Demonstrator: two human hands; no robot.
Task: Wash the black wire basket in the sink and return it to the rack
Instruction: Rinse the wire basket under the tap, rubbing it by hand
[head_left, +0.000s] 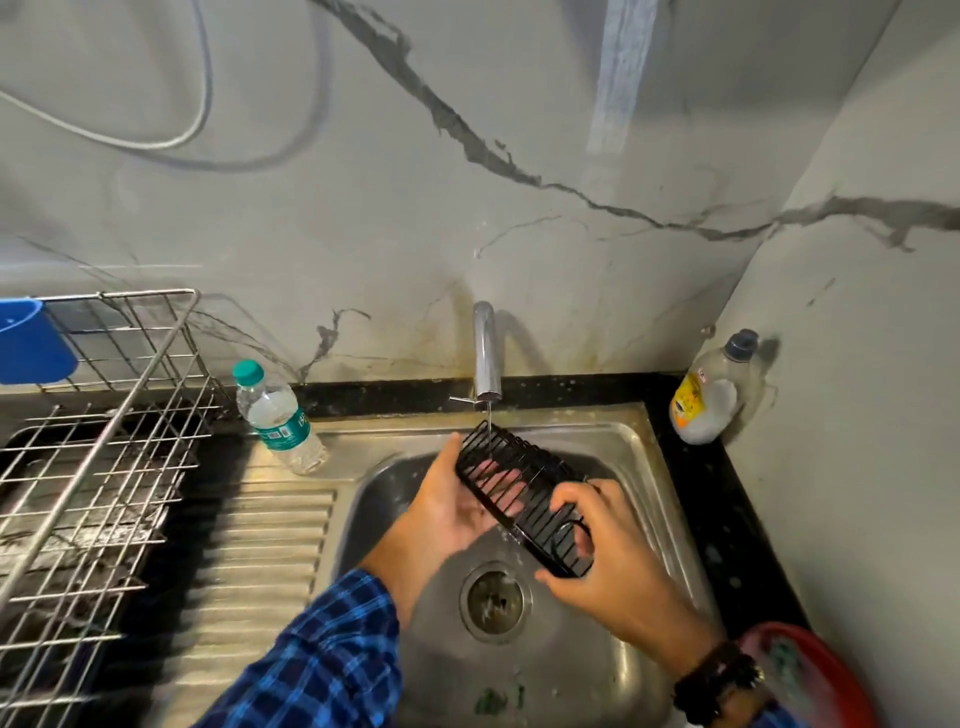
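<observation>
The black wire basket (524, 501) is held tilted over the steel sink (631, 452), its far end under a thin stream of water from the chrome tap (487, 353). My left hand (449, 506) supports the basket from the left, with its fingers reaching inside behind the wires. My right hand (605, 545) grips the basket's near end, thumb under it and fingers curled over the top. The metal dish rack (98, 457) stands on the counter at the left.
A water bottle with a green cap (278, 418) stands at the sink's back left corner. A dish soap bottle (714, 389) sits in the right corner. A blue cup (31, 340) hangs on the rack. A red tub (826, 670) is at the lower right. The drain (494, 600) lies below the basket.
</observation>
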